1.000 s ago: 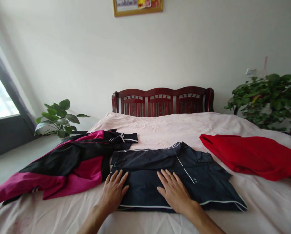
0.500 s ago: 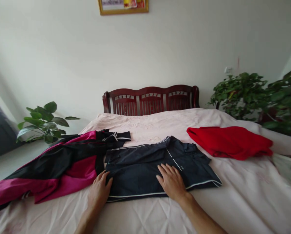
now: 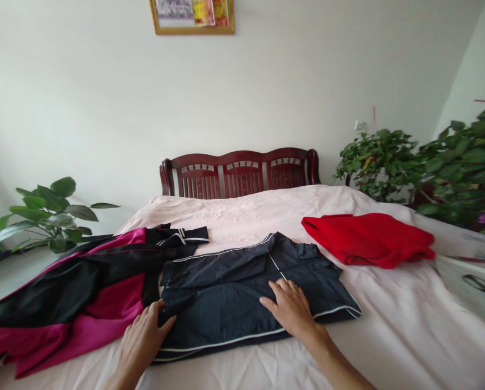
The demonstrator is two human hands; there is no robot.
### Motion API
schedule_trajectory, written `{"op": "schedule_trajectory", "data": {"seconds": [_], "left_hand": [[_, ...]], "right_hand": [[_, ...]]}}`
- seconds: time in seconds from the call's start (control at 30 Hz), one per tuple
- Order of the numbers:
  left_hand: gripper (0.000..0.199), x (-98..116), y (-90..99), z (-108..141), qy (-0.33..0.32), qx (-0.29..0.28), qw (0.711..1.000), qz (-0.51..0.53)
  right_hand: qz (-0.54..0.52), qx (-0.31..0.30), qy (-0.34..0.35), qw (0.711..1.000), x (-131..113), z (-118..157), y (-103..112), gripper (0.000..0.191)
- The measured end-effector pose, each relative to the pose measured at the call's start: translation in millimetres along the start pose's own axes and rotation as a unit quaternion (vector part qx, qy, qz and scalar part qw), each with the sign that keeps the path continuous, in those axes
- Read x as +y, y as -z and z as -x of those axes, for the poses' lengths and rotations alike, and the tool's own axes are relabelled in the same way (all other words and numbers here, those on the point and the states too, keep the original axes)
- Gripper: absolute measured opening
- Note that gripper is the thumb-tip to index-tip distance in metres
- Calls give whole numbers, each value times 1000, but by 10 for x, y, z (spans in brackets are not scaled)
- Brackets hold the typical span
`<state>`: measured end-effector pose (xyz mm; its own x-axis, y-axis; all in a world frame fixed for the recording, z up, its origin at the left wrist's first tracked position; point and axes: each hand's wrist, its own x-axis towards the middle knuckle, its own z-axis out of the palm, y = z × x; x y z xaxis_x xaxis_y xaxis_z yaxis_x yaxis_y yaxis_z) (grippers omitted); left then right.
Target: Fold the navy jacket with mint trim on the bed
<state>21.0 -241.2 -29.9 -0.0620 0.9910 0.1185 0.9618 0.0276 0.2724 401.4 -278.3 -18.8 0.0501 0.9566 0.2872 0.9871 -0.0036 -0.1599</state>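
A folded navy garment (image 3: 222,309) with white piping lies on the bed in front of me; its exact kind is hard to make out. At its left edge is my left hand (image 3: 145,330), thumb apart from the fingers and the tips by the cloth. My right hand (image 3: 289,306) rests palm down on the right part of the garment, fingers slightly bent and thumb out. Neither hand grips anything that I can see. To the left lies a black and magenta track jacket (image 3: 116,303), spread out beside the navy cloth.
A red folded cloth (image 3: 368,238) lies on the right of the pale pink bedspread (image 3: 397,319). Black-framed glasses (image 3: 482,284) are at the far right. Behind the bed stands a dark red wooden headboard (image 3: 242,176), with leafy plants (image 3: 378,162) on the right and another plant (image 3: 50,216) on the left.
My left hand has moved left and toward me, and the garment's near left corner has come with it. My right hand stays on the cloth. The camera view has shifted slightly.
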Motion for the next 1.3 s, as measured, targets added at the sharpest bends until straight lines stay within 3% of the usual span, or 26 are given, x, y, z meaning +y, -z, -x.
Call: {"op": "schedule_trajectory", "data": {"seconds": [0.1, 0.27, 0.4, 0.5, 0.6, 0.77, 0.97, 1.13, 1.3], "left_hand": [[39, -64, 40, -64, 2, -13, 998, 64], [40, -29, 178, -134, 25, 18, 996, 82], [43, 17, 132, -114, 12, -1, 1000, -16], [46, 83, 101, -90, -6, 26, 994, -106], [45, 233, 141, -133, -42, 60, 992, -105], [36, 769, 236, -231, -163, 52, 985, -1], [31, 1780, 183, -108, -300, -19, 948, 107], [31, 2497, -63, -234, -317, -54, 944, 72], [21, 2876, -374, -454, -288, -57, 956, 25]], "right_hand": [[-16, -1, 15, 1000, -2, -10, 28, 36], [-29, 17, 39, 999, -36, -89, 47, 24], [0, 33, 28, 999, -32, -104, 2, 27], [-16, 17, 16, 1000, 33, -113, -51, 32], [-95, -11, -21, 995, 152, -225, -66, 35], [-172, -40, -85, 981, 366, -683, 40, 31], [-122, -13, -139, 983, 659, -1311, 164, 38], [-77, -13, -128, 989, 863, -1711, 176, 38], [-39, -23, -86, 995, 909, -2030, 126, 38]]}}
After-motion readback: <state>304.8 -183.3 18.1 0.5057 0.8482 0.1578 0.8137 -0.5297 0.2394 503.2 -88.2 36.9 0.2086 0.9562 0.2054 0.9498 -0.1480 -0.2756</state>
